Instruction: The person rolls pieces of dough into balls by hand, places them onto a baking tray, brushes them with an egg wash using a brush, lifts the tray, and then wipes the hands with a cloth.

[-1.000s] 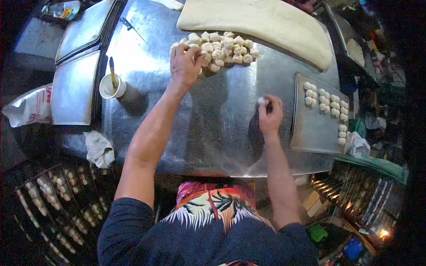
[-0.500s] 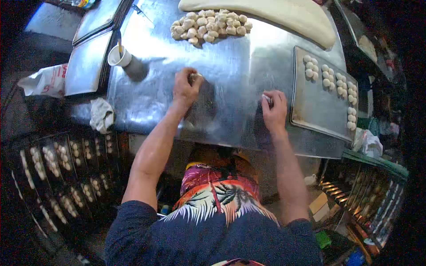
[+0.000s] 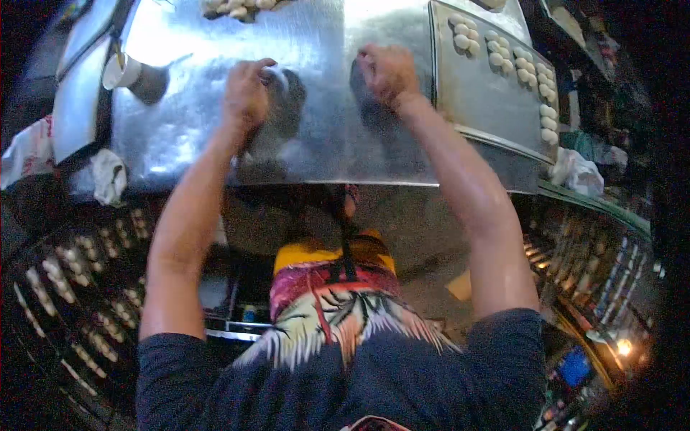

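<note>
Over the metal table (image 3: 309, 154), my left hand (image 3: 248, 93) is closed, fingers curled down; what it holds, if anything, is hidden. My right hand (image 3: 388, 72) is curled too, near the left edge of the metal tray (image 3: 496, 108), and its grip is hidden. Smooth white dough balls (image 3: 466, 36) lie in short double rows on that tray. At the top edge of the view, rough dough pieces (image 3: 241, 7) sit in a pile beyond my left hand, partly cut off.
A white cup (image 3: 122, 72) with a handle sticking out stands at the table's left. Flat trays (image 3: 79, 100) and a crumpled cloth (image 3: 109, 176) are beside it. Plastic bags (image 3: 578, 172) hang at the right corner. Racks of dough (image 3: 61, 276) stand lower left.
The view has tipped downward, so the table sits higher. My left hand came back from the dough pile toward me. My right hand has moved left, away from the tray and closer to my left hand.
</note>
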### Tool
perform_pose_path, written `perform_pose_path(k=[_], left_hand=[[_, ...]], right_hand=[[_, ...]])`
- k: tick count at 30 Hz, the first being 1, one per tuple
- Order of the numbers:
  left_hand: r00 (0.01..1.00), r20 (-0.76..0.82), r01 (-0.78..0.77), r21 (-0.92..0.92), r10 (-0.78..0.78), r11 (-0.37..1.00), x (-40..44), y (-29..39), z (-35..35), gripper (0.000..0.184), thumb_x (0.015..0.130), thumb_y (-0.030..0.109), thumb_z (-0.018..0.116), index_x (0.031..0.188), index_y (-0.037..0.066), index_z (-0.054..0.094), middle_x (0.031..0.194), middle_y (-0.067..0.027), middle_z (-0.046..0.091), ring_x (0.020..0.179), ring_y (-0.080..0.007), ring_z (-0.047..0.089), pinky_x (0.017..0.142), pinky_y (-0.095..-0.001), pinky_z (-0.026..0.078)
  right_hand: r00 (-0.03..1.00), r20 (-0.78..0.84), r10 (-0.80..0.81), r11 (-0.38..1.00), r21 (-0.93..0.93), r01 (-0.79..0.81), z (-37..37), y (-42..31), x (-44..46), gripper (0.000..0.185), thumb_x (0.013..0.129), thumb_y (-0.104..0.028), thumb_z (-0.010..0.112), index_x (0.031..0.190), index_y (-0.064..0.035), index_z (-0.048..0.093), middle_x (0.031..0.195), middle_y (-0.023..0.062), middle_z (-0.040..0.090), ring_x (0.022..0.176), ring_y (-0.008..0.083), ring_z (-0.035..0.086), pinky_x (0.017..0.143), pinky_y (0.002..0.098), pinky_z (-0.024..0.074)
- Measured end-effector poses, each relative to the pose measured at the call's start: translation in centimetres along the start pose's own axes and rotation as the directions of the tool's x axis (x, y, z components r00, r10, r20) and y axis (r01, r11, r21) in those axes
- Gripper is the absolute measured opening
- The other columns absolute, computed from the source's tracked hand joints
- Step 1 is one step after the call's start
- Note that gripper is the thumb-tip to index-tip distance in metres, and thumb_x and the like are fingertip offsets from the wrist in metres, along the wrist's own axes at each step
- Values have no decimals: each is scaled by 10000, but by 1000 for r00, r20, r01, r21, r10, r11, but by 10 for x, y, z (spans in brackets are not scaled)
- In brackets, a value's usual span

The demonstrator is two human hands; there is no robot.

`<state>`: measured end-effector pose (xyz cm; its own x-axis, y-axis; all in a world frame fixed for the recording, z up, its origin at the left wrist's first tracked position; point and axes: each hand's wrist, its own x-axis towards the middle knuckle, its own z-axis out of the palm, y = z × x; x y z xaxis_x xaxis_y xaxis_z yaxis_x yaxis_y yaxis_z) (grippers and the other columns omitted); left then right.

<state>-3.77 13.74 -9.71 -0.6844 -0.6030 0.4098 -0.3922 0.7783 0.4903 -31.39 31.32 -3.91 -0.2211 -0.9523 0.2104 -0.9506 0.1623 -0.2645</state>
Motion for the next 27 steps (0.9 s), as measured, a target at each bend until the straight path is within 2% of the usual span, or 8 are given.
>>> perform_pose_path(k=[6,10,12,13,15,18,23,27], left_hand=[[970,204,112,102,-131,988,-67,44,-48,498,818,-32,628,1258,196,671,1131,-113,642,1118,-376,583,973,-498,490],[990,88,-111,-6,111,994,-4,9,-10,563,802,-55,593,1281,227,679,1167,-137,633,1124,-363,590,995,-492,484],[995,99,21,-221,1,975,24,-31,-16,556,788,-61,564,1255,211,691,1151,-154,637,1054,-362,621,986,-489,491],[975,82,213,-77,-207,974,17,-20,-34,521,791,-60,551,1224,188,702,1128,-147,651,997,-354,639,963,-473,503],[997,27,78,-180,-75,980,-34,-56,-23,484,814,-53,558,1206,189,705,1131,-126,655,1012,-347,637,956,-462,507],[993,110,-55,44,50,998,-42,20,-50,417,820,-40,590,1138,195,723,1046,-101,669,1041,-342,629,970,-457,509],[973,185,-136,-21,138,990,36,-47,-35,373,859,-20,598,1161,161,722,1103,-143,672,1074,-347,647,967,-445,537],[988,110,110,-5,-109,994,-23,-43,-52,383,842,-35,584,1148,146,724,1097,-155,670,1058,-353,657,908,-451,550]], right_hand=[[988,-147,-43,966,248,78,14,-20,-61,189,982,-155,633,1143,-142,730,1045,147,748,966,378,685,919,482,519],[989,-140,-54,974,211,83,23,6,10,237,982,-162,617,1194,-147,720,1065,172,742,999,404,677,907,501,527],[993,-121,13,992,124,2,19,25,21,226,999,-137,620,1205,-99,703,1052,177,737,966,410,663,888,478,529],[996,-92,21,989,147,-7,16,21,4,229,995,-127,622,1208,-100,701,1053,177,735,968,408,663,888,477,527],[995,-95,13,983,183,4,8,8,-22,237,989,-109,624,1214,-103,697,1056,178,729,972,405,664,888,475,525],[977,-148,-155,966,186,182,22,-23,-38,275,976,-69,624,1241,-117,681,1064,180,702,1016,390,641,894,480,514],[986,-162,-23,985,165,50,16,8,29,269,991,-91,609,1248,-132,678,1054,178,703,1018,377,638,883,478,516],[986,-164,13,978,209,22,12,-9,-36,269,1048,-186,523,1259,-115,673,1023,177,695,993,391,625,863,475,512]])
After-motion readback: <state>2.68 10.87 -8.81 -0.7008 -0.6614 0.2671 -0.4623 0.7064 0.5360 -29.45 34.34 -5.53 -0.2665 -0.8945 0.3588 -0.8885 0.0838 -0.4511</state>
